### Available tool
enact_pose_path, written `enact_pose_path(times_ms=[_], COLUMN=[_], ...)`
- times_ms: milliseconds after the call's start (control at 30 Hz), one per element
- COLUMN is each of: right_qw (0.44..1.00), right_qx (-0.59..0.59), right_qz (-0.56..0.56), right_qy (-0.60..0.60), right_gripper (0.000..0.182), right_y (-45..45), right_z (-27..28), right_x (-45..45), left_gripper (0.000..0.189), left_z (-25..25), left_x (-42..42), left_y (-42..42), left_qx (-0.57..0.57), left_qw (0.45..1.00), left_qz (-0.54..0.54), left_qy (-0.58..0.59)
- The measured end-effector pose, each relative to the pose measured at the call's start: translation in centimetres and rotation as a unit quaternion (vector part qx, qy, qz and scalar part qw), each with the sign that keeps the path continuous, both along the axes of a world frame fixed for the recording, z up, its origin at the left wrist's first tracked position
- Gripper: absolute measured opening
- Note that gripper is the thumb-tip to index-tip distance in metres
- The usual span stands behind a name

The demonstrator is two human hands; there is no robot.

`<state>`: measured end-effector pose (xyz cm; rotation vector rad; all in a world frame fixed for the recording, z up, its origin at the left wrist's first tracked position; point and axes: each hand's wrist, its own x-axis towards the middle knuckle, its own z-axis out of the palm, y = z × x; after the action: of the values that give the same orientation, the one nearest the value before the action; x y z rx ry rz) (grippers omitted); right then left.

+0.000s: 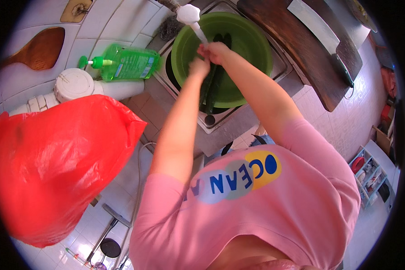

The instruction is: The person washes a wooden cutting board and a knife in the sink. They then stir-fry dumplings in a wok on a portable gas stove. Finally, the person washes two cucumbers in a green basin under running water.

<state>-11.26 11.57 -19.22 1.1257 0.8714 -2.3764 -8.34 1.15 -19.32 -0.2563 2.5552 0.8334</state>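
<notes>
My left hand (199,67), blurred, meets my right hand (216,53) under a stream of water (200,34) from a white tap (188,14). Both are over a green plastic basin (184,79) set in the sink. Fingers overlap, so I cannot make out whether anything small is between them. Two long dark green vegetables, apparently cucumbers (214,89), lie in the basin below my hands. Their near ends reach the basin's near rim, and my hands and wrists cover part of them.
On the left are a green pump bottle (130,63), a white pipe (121,88) and a large red plastic bag (60,168). A wooden spatula (42,49) hangs on the tiled wall. To the right, a cleaver (319,28) rests on a dark wooden board (290,44), its handle towards me.
</notes>
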Motion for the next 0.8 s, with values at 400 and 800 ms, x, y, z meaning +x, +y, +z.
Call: enact_pose_path(times_ms=[400, 800], right_qw=[0.826, 0.984], right_qx=[0.537, -0.141], right_qz=[0.138, -0.086], right_qy=[0.106, 0.063], right_gripper=[0.084, 0.040], right_y=[-2.5, 0.8], right_z=[-1.2, 0.0], right_x=[1.2, -3.7], left_gripper=[0.032, 0.026], left_z=[7.8, 9.8], left_x=[4.3, 2.8], left_y=[-1.6, -2.7], left_qx=[0.174, 0.446], left_qw=[0.981, 0.854], left_qz=[0.019, 0.082], left_qy=[-0.079, -0.256])
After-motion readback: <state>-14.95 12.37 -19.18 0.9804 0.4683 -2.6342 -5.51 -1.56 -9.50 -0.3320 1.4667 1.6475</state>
